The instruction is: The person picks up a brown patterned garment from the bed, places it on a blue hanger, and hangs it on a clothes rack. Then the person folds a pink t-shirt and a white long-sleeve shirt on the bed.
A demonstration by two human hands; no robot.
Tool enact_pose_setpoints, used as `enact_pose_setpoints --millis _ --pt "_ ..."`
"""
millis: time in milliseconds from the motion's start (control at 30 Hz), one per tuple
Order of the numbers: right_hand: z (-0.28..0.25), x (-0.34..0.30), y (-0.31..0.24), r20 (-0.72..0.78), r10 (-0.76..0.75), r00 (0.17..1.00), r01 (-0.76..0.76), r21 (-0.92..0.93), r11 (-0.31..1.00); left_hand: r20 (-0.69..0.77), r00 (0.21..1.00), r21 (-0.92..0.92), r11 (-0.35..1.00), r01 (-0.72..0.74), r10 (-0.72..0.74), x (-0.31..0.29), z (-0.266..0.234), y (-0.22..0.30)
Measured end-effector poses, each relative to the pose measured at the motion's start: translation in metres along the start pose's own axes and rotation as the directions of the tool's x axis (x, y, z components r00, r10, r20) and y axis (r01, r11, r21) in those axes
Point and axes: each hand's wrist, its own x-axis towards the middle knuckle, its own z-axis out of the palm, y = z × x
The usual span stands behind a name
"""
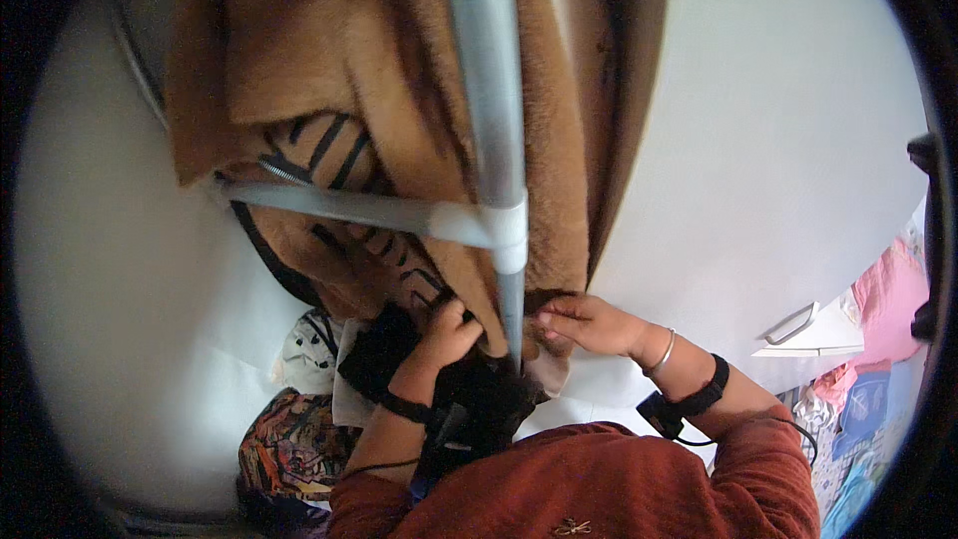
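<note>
A brown plush cloth (554, 140) with black markings on part of it hangs from a rack of grey metal pipe (489, 90). It looks like a blanket, though its full shape is hidden. My left hand (446, 336) is closed at the cloth's lower edge, left of the upright pipe. On the pipe's other side my right hand (591, 324) has thumb and fingers pinched together at the cloth's lower border. The two hands are a short way apart, at about the same height. Below the left hand is a dark, soft bundle (489, 399), its kind unclear.
A white plastic joint (507, 230) links the upright pipe to a crossbar (349, 203) running left. At lower left lies a multicoloured patterned cloth (289, 444). Pink fabric (890, 299) and a blue item (863, 409) lie at far right, by a white panel with a handle (813, 329).
</note>
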Motion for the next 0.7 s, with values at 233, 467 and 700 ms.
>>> enact_pose_setpoints --millis 233,467,700 --pt "-0.023 -0.065 0.042 -0.095 0.059 0.994 -0.056 0.038 0.998 0.038 0.996 0.401 0.912 -0.089 0.081 0.076 -0.067 -0.085" --pt "-0.021 -0.112 0.083 -0.146 0.316 0.938 -0.308 0.069 0.949 0.021 0.986 0.630 0.768 0.117 -0.167 0.112 -0.081 -0.116" --pt "-0.038 -0.124 0.099 -0.085 0.071 0.994 -0.088 -0.225 0.970 -0.023 0.984 0.676 0.723 0.145 -0.176 0.037 -0.061 -0.111"
